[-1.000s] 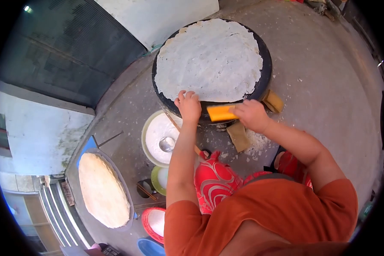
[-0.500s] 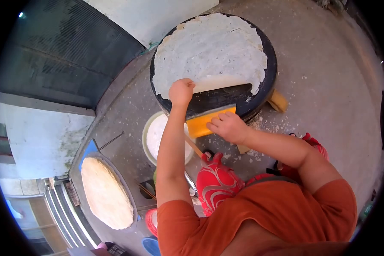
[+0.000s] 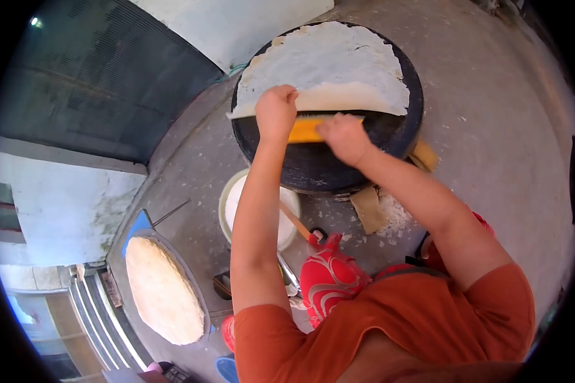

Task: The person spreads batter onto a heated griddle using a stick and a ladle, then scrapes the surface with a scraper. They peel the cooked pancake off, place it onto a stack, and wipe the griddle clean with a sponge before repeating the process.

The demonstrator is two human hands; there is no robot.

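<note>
From my remote seat I see the thin pale sheet [image 3: 326,60] covering the far half of the round black griddle [image 3: 345,169], its near edge turned up to show a creamier underside. The left hand [image 3: 276,113] is at that raised edge, thumb and fingers drawn together and pinching the sheet. The right hand [image 3: 346,137] is over the middle of the griddle, fingers bunched and clamped on a yellow scraper [image 3: 305,130], blurred, just on the near side of the sheet's edge; I cannot tell whether its blade touches the griddle. Just beside the griddle, on its near left, I have a bowl [image 3: 222,210] of white stuff, with a wooden handle [image 3: 294,220] across its rim. A tan block [image 3: 367,210] lies at the griddle's near side, beside pale flakes [image 3: 395,214]. Well apart, to the griddle's left, lies a pale oval stack [image 3: 163,290]
</note>
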